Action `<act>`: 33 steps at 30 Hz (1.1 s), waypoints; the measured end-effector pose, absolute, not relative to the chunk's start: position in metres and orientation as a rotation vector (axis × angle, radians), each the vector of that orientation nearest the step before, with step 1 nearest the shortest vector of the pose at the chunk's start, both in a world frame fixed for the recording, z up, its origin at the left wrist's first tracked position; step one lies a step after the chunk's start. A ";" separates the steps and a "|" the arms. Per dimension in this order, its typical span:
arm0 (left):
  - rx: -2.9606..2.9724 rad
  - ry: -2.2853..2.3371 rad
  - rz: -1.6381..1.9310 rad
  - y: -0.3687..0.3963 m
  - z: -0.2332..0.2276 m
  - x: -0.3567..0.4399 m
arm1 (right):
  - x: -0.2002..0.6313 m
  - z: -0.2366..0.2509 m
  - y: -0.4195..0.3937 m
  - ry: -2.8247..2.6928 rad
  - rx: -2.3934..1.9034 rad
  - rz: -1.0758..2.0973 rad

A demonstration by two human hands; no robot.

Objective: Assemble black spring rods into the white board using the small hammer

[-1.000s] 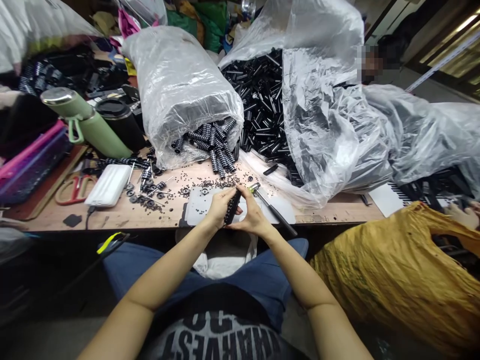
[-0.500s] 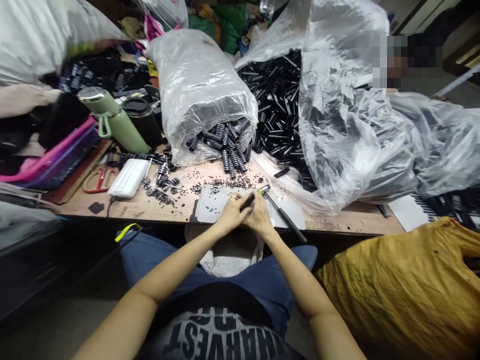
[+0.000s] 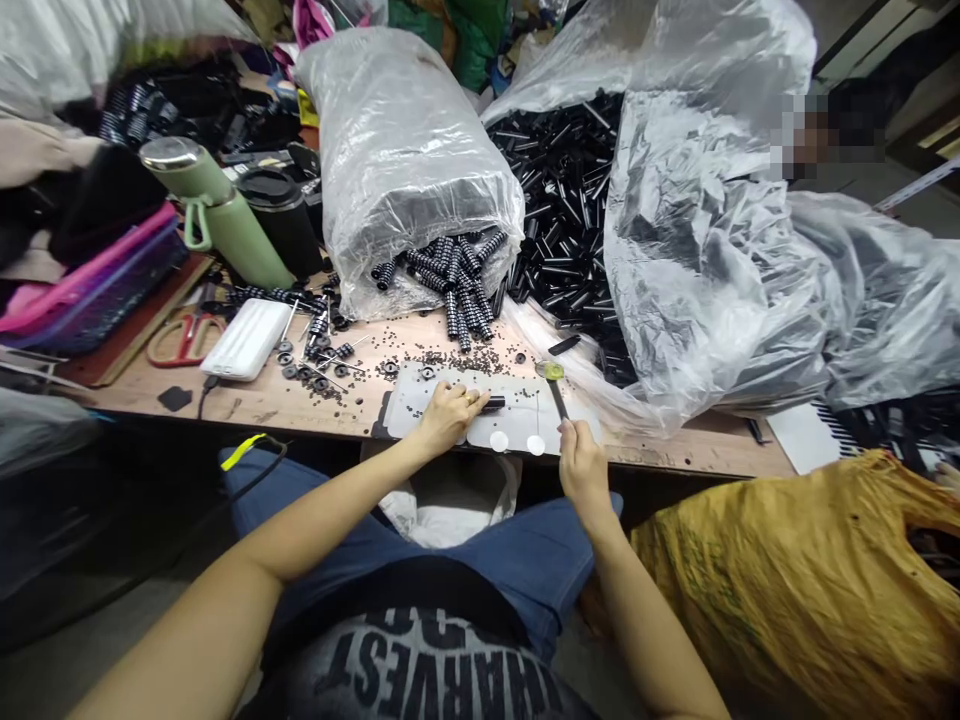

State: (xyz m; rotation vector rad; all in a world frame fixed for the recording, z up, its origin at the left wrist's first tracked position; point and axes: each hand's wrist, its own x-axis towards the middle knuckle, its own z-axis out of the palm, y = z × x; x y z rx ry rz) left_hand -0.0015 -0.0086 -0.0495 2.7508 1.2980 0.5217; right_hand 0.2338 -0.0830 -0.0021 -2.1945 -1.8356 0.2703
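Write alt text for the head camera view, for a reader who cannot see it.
A seated person's left hand presses a small black part onto a grey plate at the edge of a cluttered wooden bench, while the right hand grips a small hammer. Clear plastic bags of black tubes lie behind.

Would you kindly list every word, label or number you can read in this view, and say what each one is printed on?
"HARVEST", seen upside down, in large pale letters on the person's dark T-shirt.
A second line of letters above it on the shirt is cut off by folds and cannot be read.
The green flask, white power bank and plastic bags show no legible print.
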 end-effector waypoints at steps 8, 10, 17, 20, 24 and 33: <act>2.697 1.352 0.463 -0.029 -0.047 0.023 | 0.192 0.027 -0.101 -1.934 -2.028 0.438; 2.714 1.317 0.448 -0.035 -0.050 0.032 | 0.177 0.034 -0.101 -1.925 -1.898 0.442; 2.718 1.280 0.379 -0.031 -0.061 0.034 | 0.140 0.017 -0.093 -2.324 -1.949 0.569; 2.655 1.281 0.406 -0.019 -0.049 0.032 | 0.157 0.026 -0.084 -2.134 -2.023 0.483; 2.569 1.274 0.492 -0.034 -0.038 0.030 | 0.203 0.033 -0.057 -1.926 -2.274 0.305; 2.270 1.252 0.006 -0.128 -0.103 -0.012 | 0.200 -0.040 -0.124 -2.140 -1.839 0.326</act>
